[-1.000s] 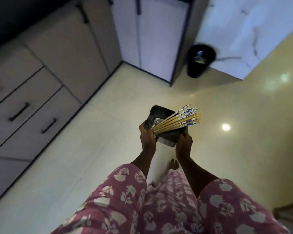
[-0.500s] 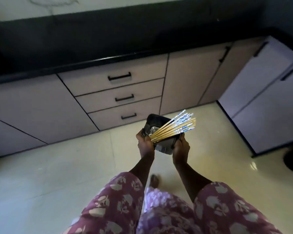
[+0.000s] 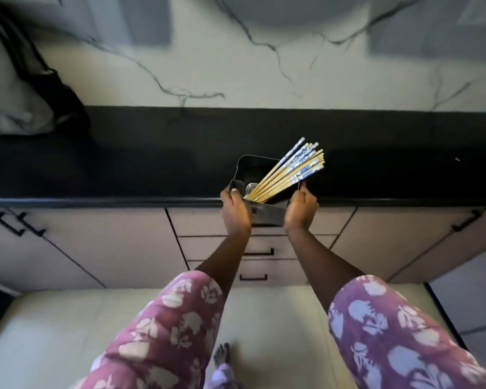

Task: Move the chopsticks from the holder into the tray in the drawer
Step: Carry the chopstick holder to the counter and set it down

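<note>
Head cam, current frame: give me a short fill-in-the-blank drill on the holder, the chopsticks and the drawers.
1. The black holder is gripped by ____ hands, the left hand and the right hand.
2. The chopsticks lean toward the person's ____.
3. The drawers below the countertop are all ____.

Missing words: both; right; closed

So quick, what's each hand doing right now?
Left hand: closed on the left side of the black holder with the chopsticks.
Right hand: closed on the holder's right side.
</note>
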Demonstrator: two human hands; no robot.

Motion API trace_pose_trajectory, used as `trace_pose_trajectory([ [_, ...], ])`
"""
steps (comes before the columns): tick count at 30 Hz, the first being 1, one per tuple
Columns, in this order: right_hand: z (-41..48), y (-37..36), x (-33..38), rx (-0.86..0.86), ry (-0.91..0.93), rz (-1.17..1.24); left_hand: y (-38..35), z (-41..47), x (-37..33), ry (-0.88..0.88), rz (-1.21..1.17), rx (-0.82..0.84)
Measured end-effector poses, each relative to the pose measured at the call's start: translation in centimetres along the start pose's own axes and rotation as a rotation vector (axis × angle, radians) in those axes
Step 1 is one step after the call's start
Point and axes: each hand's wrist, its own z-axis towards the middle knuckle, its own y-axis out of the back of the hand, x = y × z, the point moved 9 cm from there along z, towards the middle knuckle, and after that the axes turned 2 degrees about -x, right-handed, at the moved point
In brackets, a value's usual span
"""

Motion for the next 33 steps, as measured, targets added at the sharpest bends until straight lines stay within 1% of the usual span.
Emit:
trace_pose_trajectory([
  [3, 3.8, -4.6, 2.1, 0.011, -0.029, 0.003, -0.5, 5.9, -2.8, -0.012, 0.058, -0.009],
  [6, 7.0, -8.2, 3.1, 0.041, -0.087, -0.042, -1.1, 10.4, -4.2, 0.003, 0.095, -0.002],
  [10, 10.8, -11.7, 3.0, 0.062, -0.188, -0.084, -1.8, 14.7, -4.6, 0.036, 0.192, -0.011],
  [13, 12.9, -14.2, 2.7, 0.113, -0.195, -0.105, -2.1, 17.4, -5.0, 0.023, 0.317, -0.058],
  [16, 14.8, -16.4, 2.3, 0.153, -0.202, -0.104, -2.5, 19.6, -4.9, 0.030, 0.375, -0.078],
  [18, 15.8, -17.1, 2.0, 0.140, -0.228, -0.100, -2.7, 20.6, -4.8, 0.034, 0.409, -0.097],
  [23, 18.1, -19.0, 1.1, 0.195, -0.259, -0.129, -3.3, 22.2, -4.6, 0.034, 0.488, -0.161],
  [28, 19.8, -20.0, -0.4, 0.319, -0.236, -0.166, -4.7, 22.6, -4.7, -0.002, 0.554, -0.152],
  [29, 20.1, -19.8, -0.6, 0.310, -0.245, -0.144, -5.1, 22.5, -4.7, -0.014, 0.566, -0.150],
  [33, 20.4, -19.6, 0.0, 0.323, -0.188, -0.160, -5.6, 21.7, -4.7, -0.057, 0.592, -0.184],
])
